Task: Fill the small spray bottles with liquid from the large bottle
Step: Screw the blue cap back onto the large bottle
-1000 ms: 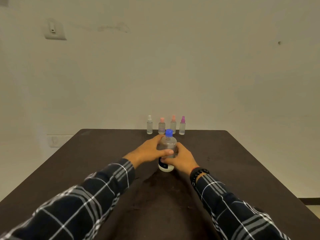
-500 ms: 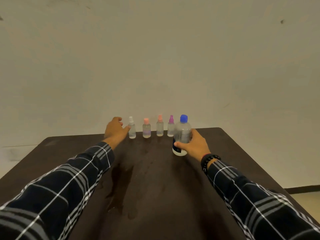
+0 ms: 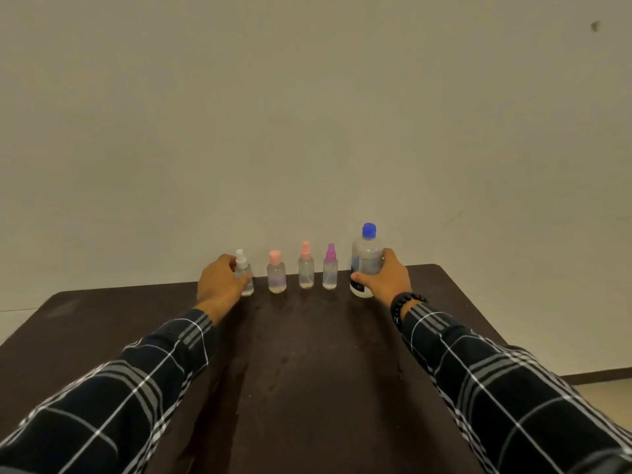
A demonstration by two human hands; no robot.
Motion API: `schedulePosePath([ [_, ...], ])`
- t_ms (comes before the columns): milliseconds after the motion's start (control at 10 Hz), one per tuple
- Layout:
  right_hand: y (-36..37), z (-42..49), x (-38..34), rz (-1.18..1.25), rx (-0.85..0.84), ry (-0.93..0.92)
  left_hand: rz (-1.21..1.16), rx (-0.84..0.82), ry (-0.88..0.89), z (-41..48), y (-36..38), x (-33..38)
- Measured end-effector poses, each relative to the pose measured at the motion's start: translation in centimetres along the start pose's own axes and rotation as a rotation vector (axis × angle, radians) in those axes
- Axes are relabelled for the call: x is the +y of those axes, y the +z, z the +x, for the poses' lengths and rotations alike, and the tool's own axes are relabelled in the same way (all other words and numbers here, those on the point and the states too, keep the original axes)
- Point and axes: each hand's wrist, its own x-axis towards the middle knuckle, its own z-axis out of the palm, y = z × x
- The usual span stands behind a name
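At far table (image 3: 307,354) edge by wall (image 3: 307,114): lg bottle (image 3: 366,265), capped, upright, R hand (image 3: 388,280) wrapped round it. Four sm spray bottles (image 3: 305,271) in row alongside; L hand (image 3: 219,283) grips white-capped one (image 3: 243,268). Risk: neighbours stand close, hasty lift could topple them; narrow necks invite spills.

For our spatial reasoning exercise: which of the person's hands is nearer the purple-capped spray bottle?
Right. The right hand grips the large bottle just right of the purple-capped spray bottle; the left hand holds the white-capped bottle, at the row's far end.
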Motion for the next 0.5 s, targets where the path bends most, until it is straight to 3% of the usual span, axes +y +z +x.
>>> schedulePosePath([
  [500, -1.8, -0.4, -1.3, 0.004, -0.153, 0.271, 0.065, -0.17, -0.139, 0.3, -2.9, 0.5],
])
